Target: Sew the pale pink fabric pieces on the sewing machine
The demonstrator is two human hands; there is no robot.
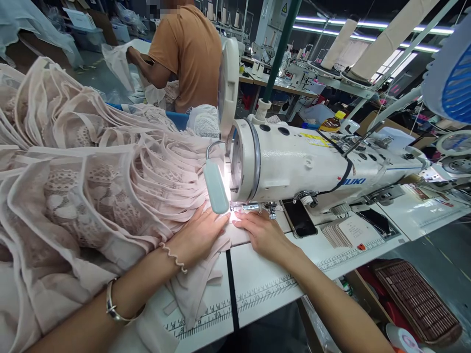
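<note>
A white sewing machine point(290, 162) stands in front of me, its lamp lighting the needle area. My left hand point(202, 230) lies on pale pink fabric point(198, 289) left of the needle, fingers stretched out over the cloth. From the right, my right hand point(263, 233) rests with extended fingers on the same fabric, just below the presser foot. The two sets of fingertips are close together. A grey-green lamp head point(216, 189) hides part of the needle area. To the left, a large heap of pink lace garments point(91, 191) reaches up to my left forearm.
A phone point(299, 218) and a stack of cards point(348, 231) lie on the white table point(265, 294), right of my right hand. A person in an orange shirt point(196, 54) handles white fabric behind the machine. A blue fan point(452, 73) hangs upper right; a woven seat point(415, 296) stands lower right.
</note>
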